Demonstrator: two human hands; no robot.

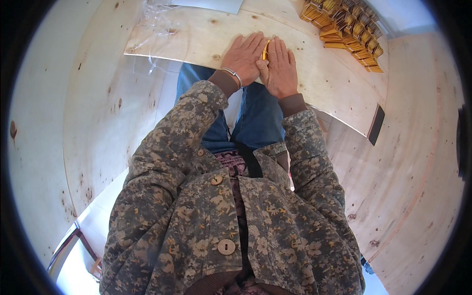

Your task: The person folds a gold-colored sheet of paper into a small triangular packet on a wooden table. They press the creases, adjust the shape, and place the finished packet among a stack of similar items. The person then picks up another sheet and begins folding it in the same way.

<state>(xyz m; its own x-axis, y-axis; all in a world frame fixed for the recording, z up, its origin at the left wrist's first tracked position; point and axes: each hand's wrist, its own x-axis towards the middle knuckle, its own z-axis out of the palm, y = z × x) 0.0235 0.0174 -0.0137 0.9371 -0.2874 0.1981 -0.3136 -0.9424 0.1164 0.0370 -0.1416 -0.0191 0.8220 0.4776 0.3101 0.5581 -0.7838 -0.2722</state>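
Note:
Both my hands lie side by side on the pale plywood tabletop (191, 42), fingers stretched forward and palms down. My left hand (244, 55), with a silver bangle at its wrist, rests flat with its fingers close together. Beside it my right hand (280, 69) lies flat too, its thumb touching the left hand's edge. A narrow yellow-orange strip (265, 50) shows in the gap between the hands. Part of the strip may be hidden under them, so its full shape and kind cannot be made out.
Several bundles of yellow-orange strips (344, 29) are piled at the table's far right. Crumpled clear plastic (156, 29) lies at the far left, near a pale flat sheet (211, 4). Wooden panels (105, 83) stand on both sides. A dark block (376, 125) sits at the table's right corner.

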